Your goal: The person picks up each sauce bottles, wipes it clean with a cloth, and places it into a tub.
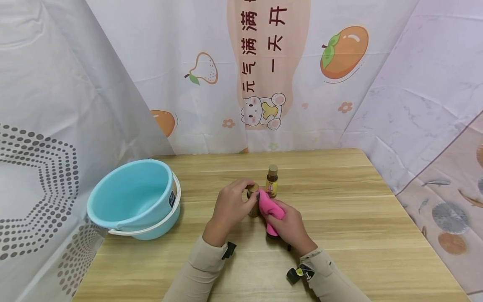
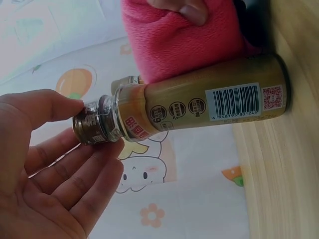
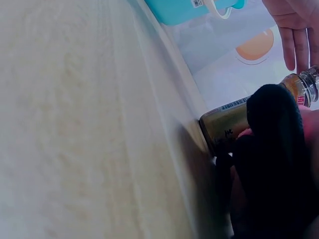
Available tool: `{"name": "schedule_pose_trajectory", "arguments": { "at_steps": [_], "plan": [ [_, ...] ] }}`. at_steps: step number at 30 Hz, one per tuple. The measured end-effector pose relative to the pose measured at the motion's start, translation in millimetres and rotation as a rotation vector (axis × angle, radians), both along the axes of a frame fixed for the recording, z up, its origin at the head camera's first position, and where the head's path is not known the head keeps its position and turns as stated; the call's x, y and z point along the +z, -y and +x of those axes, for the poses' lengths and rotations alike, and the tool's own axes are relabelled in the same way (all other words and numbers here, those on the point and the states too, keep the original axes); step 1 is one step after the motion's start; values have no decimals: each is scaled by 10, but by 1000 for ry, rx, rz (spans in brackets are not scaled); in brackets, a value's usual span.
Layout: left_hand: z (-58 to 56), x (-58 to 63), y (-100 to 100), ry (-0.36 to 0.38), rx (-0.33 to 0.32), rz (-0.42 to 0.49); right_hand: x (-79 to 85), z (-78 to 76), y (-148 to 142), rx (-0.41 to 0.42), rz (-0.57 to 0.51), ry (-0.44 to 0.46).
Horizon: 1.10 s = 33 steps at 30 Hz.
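A small glass bottle [image 2: 189, 112] with a gold-brown label and barcode stands upright on the table. My left hand [image 1: 229, 205] pinches its cap [image 2: 89, 124] between thumb and fingertips, the other fingers spread below the cap in the left wrist view. My right hand [image 1: 289, 224] grips a bright pink plush cloth [image 1: 268, 209], which lies against the side of the bottle. Black soft-looking parts [image 3: 274, 149] at the cloth hide much of the right hand in the right wrist view. Just behind is a second brown bottle [image 1: 272, 182] with a yellow label, capped and untouched.
A light blue bucket [image 1: 130, 226] with a white handle [image 1: 151, 228] stands at the left of the wooden table [image 1: 362, 235]. Printed curtains [image 1: 203, 37] hang behind the table and along both sides.
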State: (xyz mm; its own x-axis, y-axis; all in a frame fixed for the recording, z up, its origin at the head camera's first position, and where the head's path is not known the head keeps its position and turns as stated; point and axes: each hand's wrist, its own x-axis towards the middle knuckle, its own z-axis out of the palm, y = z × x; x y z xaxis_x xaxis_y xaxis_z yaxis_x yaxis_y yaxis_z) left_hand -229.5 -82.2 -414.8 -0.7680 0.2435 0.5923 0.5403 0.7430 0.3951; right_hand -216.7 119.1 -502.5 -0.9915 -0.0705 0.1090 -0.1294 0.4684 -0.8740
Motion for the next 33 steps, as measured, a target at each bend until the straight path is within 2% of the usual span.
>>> {"name": "schedule_pose_trajectory", "arguments": {
  "at_steps": [7,10,16,22,33],
  "plan": [
    [2,-9,1,-54,83,-26,-24,-9,7,1,30,20],
    [7,-17,-2,-45,92,-22,-27,-7,8,1,30,22],
    [2,-34,-9,-15,84,-14,-13,10,16,-8,12,6],
    [-3,-35,-11,-27,77,-11,6,26,22,-11,-27,-59],
    [-14,-42,-16,-49,25,-27,29,41,30,-28,-199,-192]
  ]
}}
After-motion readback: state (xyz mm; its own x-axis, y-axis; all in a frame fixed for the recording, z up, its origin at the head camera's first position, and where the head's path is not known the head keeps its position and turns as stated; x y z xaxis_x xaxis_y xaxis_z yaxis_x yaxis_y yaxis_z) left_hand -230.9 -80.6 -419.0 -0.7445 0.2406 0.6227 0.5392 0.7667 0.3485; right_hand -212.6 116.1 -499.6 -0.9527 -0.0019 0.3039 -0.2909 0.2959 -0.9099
